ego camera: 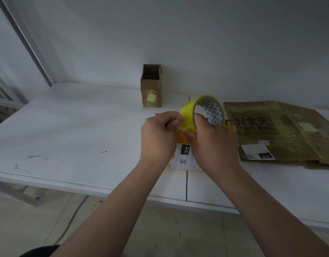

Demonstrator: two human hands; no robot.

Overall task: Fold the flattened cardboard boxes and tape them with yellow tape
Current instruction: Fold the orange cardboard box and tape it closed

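My right hand (214, 143) grips a roll of yellow tape (187, 112) held above the table, its patterned inner core facing me. My left hand (159, 136) pinches the loose end of the tape at the roll's left side. Under both hands lies a cardboard box (184, 154) with a white label marked 010, mostly hidden. A stack of flattened cardboard boxes (282, 130) lies to the right, with old tape and labels on it. A folded, upright small box (151, 86) stands open-topped against the back wall.
The white table (67, 127) runs left to right, with a seam (186, 184) near the middle and its front edge close to me. A white wall stands behind. A metal frame (26, 43) rises at the left. The floor shows below.
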